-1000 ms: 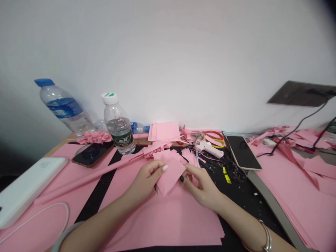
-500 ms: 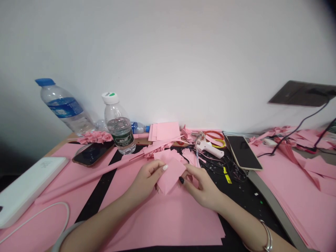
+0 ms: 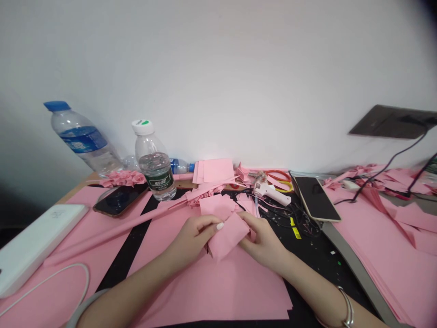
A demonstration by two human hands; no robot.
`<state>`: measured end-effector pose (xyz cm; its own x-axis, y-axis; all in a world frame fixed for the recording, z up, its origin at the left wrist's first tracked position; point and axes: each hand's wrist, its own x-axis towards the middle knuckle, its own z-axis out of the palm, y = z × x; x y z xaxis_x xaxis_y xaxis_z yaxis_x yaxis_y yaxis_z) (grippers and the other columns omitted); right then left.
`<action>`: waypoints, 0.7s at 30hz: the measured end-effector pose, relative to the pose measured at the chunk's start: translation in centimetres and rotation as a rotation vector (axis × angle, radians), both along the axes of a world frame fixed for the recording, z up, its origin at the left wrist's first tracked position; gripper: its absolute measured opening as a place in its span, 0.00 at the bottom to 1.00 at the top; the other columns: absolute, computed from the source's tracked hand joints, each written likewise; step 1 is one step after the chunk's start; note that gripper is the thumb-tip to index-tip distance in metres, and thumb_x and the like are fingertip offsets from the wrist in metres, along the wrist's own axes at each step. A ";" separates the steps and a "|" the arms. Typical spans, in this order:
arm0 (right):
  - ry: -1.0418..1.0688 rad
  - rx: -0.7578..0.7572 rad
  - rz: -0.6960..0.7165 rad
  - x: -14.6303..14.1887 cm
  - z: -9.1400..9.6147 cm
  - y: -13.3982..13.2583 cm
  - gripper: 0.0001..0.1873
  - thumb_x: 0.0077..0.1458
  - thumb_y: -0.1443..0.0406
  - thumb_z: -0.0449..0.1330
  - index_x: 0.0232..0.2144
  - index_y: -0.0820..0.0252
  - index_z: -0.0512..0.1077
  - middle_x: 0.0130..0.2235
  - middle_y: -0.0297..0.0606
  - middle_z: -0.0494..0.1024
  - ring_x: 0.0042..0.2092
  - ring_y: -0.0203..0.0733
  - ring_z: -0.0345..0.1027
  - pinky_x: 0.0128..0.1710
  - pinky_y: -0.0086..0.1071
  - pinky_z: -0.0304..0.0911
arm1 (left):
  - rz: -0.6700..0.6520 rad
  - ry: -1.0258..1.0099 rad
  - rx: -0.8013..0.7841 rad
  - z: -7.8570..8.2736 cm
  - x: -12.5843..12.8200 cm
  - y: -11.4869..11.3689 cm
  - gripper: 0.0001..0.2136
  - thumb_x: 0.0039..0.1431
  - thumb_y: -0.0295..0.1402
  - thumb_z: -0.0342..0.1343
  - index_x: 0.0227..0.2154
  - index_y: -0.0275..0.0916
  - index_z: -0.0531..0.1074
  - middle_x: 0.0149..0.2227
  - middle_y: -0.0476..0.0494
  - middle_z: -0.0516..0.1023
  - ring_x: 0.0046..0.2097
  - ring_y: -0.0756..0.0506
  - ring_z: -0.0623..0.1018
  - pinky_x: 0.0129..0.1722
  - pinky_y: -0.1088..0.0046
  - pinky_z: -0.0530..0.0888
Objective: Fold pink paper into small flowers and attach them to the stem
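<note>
Between my two hands is a small folded piece of pink paper (image 3: 228, 237), held above large pink sheets (image 3: 218, 296). My left hand (image 3: 200, 234) is closed on its left edge, the thumb lying on the front face. On the right side my right hand (image 3: 261, 237) pinches the paper, its thumb tip tucked out of sight behind it. Just beyond the hands lie small pink paper squares (image 3: 215, 205). Farther back is a white glue gun (image 3: 272, 193) with a stick of glue at its nozzle.
A water bottle with a white cap (image 3: 155, 164) stands at back left, near a leaning blue-capped bottle (image 3: 85, 141). Phones lie left (image 3: 119, 200) and right (image 3: 316, 198). A white power bank (image 3: 41, 246) rests at far left. Black cables (image 3: 300, 218) tangle beside the glue gun.
The pink paper has turned and tilted in my hands, shifting slightly right. My right thumb, on the front edge before, has slipped behind the paper.
</note>
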<state>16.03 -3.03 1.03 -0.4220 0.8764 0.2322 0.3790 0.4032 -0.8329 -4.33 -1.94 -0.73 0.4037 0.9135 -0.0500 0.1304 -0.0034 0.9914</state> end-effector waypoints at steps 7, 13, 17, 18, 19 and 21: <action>0.004 -0.028 -0.188 0.3 -0.9 0.2 0.13 0.44 0.74 0.57 0.34 0.57 0.69 0.29 0.32 0.77 0.29 0.39 0.70 0.29 0.28 0.62 | -0.132 -0.008 -0.037 0.0 0.1 -0.2 0.22 0.58 0.42 0.58 0.52 0.35 0.76 0.44 0.37 0.80 0.32 0.47 0.76 0.32 0.71 0.74; -0.005 -0.035 -0.267 0.3 -1.1 0.0 0.20 0.39 0.75 0.55 0.37 0.57 0.70 0.27 0.31 0.78 0.27 0.39 0.71 0.28 0.27 0.63 | -0.186 0.177 0.215 -0.7 -0.1 -0.5 0.39 0.48 0.35 0.68 0.64 0.43 0.63 0.51 0.38 0.78 0.35 0.46 0.76 0.36 0.70 0.75; -0.019 -0.030 -0.262 0.1 -0.5 -0.1 0.13 0.45 0.73 0.56 0.36 0.58 0.71 0.24 0.30 0.76 0.24 0.37 0.69 0.25 0.27 0.62 | -0.133 0.197 0.491 -0.8 -0.4 -0.5 0.27 0.57 0.28 0.55 0.61 0.40 0.67 0.53 0.36 0.78 0.44 0.42 0.79 0.45 0.68 0.74; -0.030 -0.030 -0.262 0.0 -0.3 -0.1 0.11 0.48 0.71 0.56 0.36 0.58 0.71 0.24 0.30 0.75 0.22 0.36 0.68 0.23 0.27 0.61 | -0.119 0.181 0.512 -0.7 -0.5 -0.5 0.24 0.58 0.27 0.53 0.59 0.38 0.70 0.51 0.37 0.79 0.45 0.42 0.78 0.47 0.67 0.74; -0.044 -0.027 -0.258 0.0 -0.2 -0.1 0.09 0.51 0.70 0.56 0.36 0.59 0.71 0.23 0.30 0.74 0.21 0.36 0.67 0.22 0.26 0.60 | -0.103 0.160 0.503 -0.5 -0.5 -0.5 0.20 0.59 0.28 0.51 0.55 0.37 0.73 0.46 0.38 0.81 0.44 0.42 0.79 0.46 0.68 0.74; -0.066 -0.020 -0.236 0.0 -0.1 -0.2 0.07 0.55 0.67 0.56 0.37 0.59 0.71 0.22 0.30 0.73 0.20 0.35 0.66 0.20 0.26 0.59 | -0.069 0.153 0.369 0.0 -0.4 -0.5 0.14 0.64 0.33 0.48 0.40 0.36 0.79 0.31 0.44 0.81 0.34 0.45 0.78 0.37 0.71 0.74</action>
